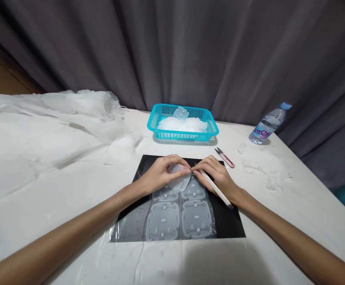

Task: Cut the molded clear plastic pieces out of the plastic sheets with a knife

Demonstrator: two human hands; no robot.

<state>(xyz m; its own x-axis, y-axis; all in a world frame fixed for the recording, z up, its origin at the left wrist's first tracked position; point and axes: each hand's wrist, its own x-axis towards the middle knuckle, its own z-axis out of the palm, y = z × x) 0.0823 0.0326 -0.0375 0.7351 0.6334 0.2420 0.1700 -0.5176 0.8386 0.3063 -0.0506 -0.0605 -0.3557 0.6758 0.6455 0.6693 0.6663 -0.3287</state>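
1. The white table [279,206] spreads out on every side of the grip. A heap of sheer white fabric [56,118] lies well to the left of it and beyond.
2. The black mat [231,221] lies directly beneath the grip. On it, just nearer the person, is a clear sheet of moulded shapes [166,221]. I judge the sheet could lift or skid if the piece is tugged, since nothing seems to weigh it down.
3. The turquoise basket [212,127] stands beyond the grip, apart from it. It holds a pile of pale translucent pieces [181,123], one of them perched on top.
4. The water bottle [269,124] lies on its side far off to the right and beyond, cap on. It is mostly clear, and I cannot tell how much is in it.
5. The left hand [160,174] has its fingers closed, pinching a small translucent piece [176,176] at the far end of the sheet.
6. The right hand [216,174] meets it fingertip to fingertip, closed around a white stick [216,190]. The stick's tip is at the piece and its tail runs back over the wrist.
7. The pink-handled snips [225,157] lie just right of the grip and beyond. Loose scraps [267,170] lie further right.
8. The risk, as I judge it: the piece is thin and slippery-looking, so a hard push of the stick could tear it or flick it out of the pinch.
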